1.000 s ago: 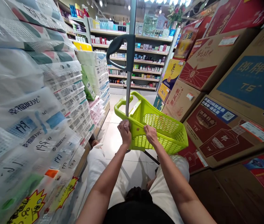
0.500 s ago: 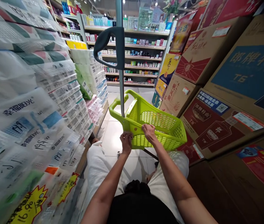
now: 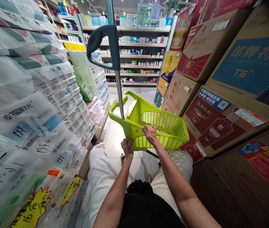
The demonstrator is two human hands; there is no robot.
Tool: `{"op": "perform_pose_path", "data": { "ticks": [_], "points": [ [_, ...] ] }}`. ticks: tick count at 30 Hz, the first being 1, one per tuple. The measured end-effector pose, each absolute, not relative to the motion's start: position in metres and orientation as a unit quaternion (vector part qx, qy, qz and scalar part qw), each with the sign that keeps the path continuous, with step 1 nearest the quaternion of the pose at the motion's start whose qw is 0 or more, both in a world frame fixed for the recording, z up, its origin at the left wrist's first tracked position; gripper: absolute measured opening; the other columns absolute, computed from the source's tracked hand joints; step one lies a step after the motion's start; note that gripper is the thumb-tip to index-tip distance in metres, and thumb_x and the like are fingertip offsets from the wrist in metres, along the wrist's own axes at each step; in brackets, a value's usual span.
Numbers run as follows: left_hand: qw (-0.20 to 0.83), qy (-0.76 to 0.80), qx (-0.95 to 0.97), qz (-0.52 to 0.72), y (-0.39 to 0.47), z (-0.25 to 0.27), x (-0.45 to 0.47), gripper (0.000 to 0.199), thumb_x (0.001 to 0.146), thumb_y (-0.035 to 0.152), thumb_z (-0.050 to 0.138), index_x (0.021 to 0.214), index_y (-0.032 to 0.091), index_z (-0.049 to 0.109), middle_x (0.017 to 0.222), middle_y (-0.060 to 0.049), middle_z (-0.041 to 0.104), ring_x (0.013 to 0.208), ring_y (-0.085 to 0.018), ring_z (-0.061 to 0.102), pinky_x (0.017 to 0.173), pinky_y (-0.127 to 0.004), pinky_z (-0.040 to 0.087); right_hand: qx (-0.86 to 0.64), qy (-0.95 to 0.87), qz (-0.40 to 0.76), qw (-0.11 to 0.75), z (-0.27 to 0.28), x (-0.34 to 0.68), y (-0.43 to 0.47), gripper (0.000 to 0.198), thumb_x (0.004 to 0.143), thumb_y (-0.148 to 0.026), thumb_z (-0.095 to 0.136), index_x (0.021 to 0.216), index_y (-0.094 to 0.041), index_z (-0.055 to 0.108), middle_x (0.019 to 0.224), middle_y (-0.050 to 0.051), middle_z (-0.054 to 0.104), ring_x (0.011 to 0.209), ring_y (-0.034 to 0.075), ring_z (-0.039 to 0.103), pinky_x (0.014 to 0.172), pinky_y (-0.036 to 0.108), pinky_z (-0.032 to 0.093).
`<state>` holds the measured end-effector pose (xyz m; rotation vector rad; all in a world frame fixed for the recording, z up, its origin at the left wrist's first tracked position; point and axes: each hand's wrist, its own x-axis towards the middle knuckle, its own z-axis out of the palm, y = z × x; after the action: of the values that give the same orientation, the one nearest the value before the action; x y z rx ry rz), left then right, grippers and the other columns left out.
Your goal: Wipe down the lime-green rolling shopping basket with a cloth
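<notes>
A lime-green shopping basket cart (image 3: 165, 117) with perforated sides stands between my knees, tilted in the view. Its grey pull handle (image 3: 115, 47) rises from the left end. My right hand (image 3: 150, 133) is closed over the near top rim of the basket. Against the lower left corner of the basket, my left hand (image 3: 127, 147) has its fingers curled together; whatever they hold, if anything, is hidden. A small caster wheel (image 3: 122, 157) shows just below my left hand. No goods can be made out inside the basket.
Stacked packs of tissue paper (image 3: 36, 107) line the left side, with yellow price tags (image 3: 33, 209) low down. Cardboard liquor cartons (image 3: 220, 117) are piled close on the right. A shelf unit (image 3: 134, 57) of small boxes and bottles closes off the far end beyond the tiled floor (image 3: 115, 133).
My left hand has slid a little down along the basket's lower corner. The right hand keeps its hold on the rim. The view has shifted slightly, with the handle leaning more to the left.
</notes>
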<state>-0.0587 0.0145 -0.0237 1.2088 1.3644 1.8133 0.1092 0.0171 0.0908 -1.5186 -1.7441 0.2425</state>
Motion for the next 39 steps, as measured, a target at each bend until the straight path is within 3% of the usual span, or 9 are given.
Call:
{"op": "perform_pose_path", "data": {
  "ticks": [3,7,10,17,24,32,39],
  "points": [
    [0.286,0.507,0.398,0.709,0.013,-0.028,-0.059,0.018,0.077,0.019,0.069,0.093,0.019,0.064,0.105,-0.009,0.053,0.095,-0.022,0.059,0.082,-0.036,0.055,-0.595,-0.692,0.087,0.400,0.089,0.109,0.015,0.062,0.105,-0.067,0.017,0.096,-0.024,0.061,0.099,0.004,0.072,0.098,0.021,0.065,0.111,0.042,0.029],
    [0.143,0.470,0.444,0.750,0.029,0.024,-0.064,0.024,0.082,0.014,0.063,0.104,0.022,0.064,0.115,-0.010,0.053,0.118,-0.025,0.055,0.106,-0.043,0.048,-0.596,-0.694,0.074,0.397,0.087,0.108,0.012,0.061,0.105,-0.065,0.016,0.096,-0.024,0.061,0.097,0.005,0.072,0.099,0.022,0.065,0.110,0.042,0.029],
    [0.088,0.445,0.506,0.733,0.028,0.039,-0.060,0.025,0.085,0.011,0.058,0.106,0.021,0.066,0.120,-0.012,0.053,0.121,-0.026,0.054,0.109,-0.045,0.046,-0.593,-0.696,0.074,0.398,0.087,0.106,0.008,0.061,0.106,-0.065,0.017,0.097,-0.024,0.062,0.097,0.005,0.072,0.099,0.022,0.064,0.110,0.042,0.029],
    [0.162,0.493,0.529,0.671,-0.018,-0.042,-0.052,0.020,0.078,0.013,0.061,0.093,0.019,0.073,0.108,-0.012,0.057,0.108,-0.027,0.057,0.097,-0.045,0.051,-0.584,-0.710,0.061,0.388,0.088,0.100,-0.001,0.059,0.106,-0.063,0.017,0.100,-0.024,0.061,0.101,0.006,0.073,0.100,0.022,0.064,0.108,0.041,0.030],
    [0.074,0.456,0.586,0.666,0.004,0.003,-0.056,0.031,0.079,0.008,0.060,0.105,0.021,0.069,0.124,-0.014,0.053,0.125,-0.029,0.051,0.110,-0.049,0.044,-0.581,-0.702,0.072,0.406,0.088,0.094,-0.007,0.057,0.106,-0.062,0.019,0.099,-0.024,0.061,0.101,0.006,0.072,0.101,0.023,0.064,0.109,0.042,0.028],
    [0.171,0.503,0.537,0.655,-0.028,-0.046,-0.059,0.028,0.074,0.008,0.056,0.097,0.020,0.067,0.112,-0.012,0.052,0.111,-0.026,0.054,0.101,-0.045,0.049,-0.579,-0.711,0.084,0.390,0.091,0.091,-0.014,0.064,0.104,-0.068,0.014,0.097,-0.024,0.060,0.102,0.006,0.073,0.099,0.022,0.063,0.109,0.042,0.028],
    [0.106,0.497,0.537,0.673,-0.004,-0.006,-0.060,0.031,0.077,0.006,0.056,0.103,0.021,0.062,0.118,-0.013,0.047,0.120,-0.027,0.048,0.111,-0.046,0.043,-0.582,-0.723,0.070,0.365,0.093,0.084,-0.016,0.062,0.106,-0.063,0.015,0.100,-0.023,0.062,0.099,0.006,0.072,0.099,0.022,0.063,0.108,0.040,0.029]
  ]
}}
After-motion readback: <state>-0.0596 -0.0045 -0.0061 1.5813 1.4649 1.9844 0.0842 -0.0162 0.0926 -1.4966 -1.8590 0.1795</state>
